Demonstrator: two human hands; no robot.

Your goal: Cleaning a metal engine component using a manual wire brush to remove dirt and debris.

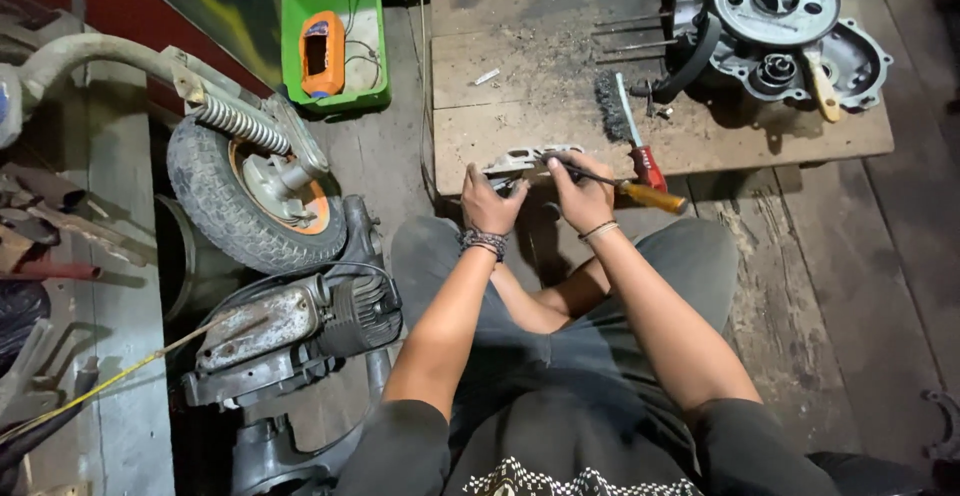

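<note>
At nine o'clock from the hands, a small wheel [255, 196] with a coil spring [238, 123] lies on the floor, and at about seven o'clock sits a finned engine [300, 328]. Up at eleven o'clock stands a green tray [368, 46] holding an orange box [322, 53]. Centre frame, the left hand [488, 206] has its fingers closed on a grey metal part [530, 160] resting at the near edge of the low wooden counter [520, 76]. Just beside it, the right hand [580, 196] grips a screwdriver [625, 186] with an amber handle, its tip against the part. At one o'clock lies a wire brush [625, 116] with a red handle, and farther out an engine casing [775, 26].
</note>
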